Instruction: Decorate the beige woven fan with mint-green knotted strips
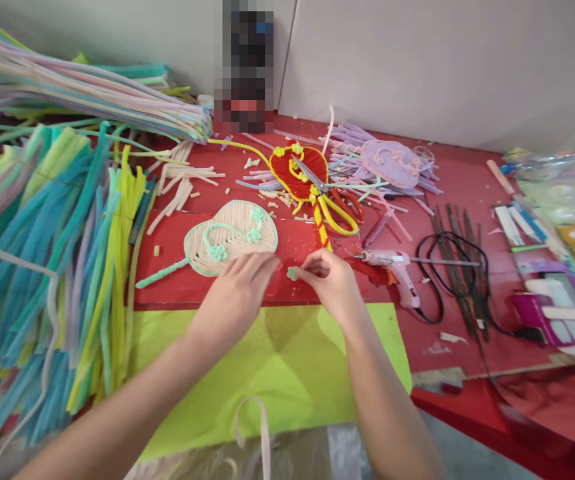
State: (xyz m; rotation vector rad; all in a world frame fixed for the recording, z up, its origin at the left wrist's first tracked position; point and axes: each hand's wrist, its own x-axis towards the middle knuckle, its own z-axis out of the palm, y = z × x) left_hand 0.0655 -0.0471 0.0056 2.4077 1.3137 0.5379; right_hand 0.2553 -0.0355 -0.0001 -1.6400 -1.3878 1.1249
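My right hand (331, 275) pinches a small mint-green pipe-cleaner piece (292, 273) between thumb and fingertips, just above the red work surface. My left hand (246, 283) is a short way to its left, with fingers stretched out and slightly blurred; nothing shows in them, and the thumb is hidden. Partly behind the left hand lies a fan-shaped pipe-cleaner piece (232, 223), pale beige with a mint-green rim, twisted handle and small green flowers. Farther back is a red pipe-cleaner fan (287, 177) with yellow trim, and yellow-handled scissors (335, 210) rest across it.
Bundles of coloured pipe cleaners (42, 267) fill the left side. At the right are a pink glue gun (392, 263), its black cord (485, 280) and dark sticks (460, 267). A lilac fan (392, 162) lies at the back among cut stems. A yellow-green cloth (267, 373) covers the front.
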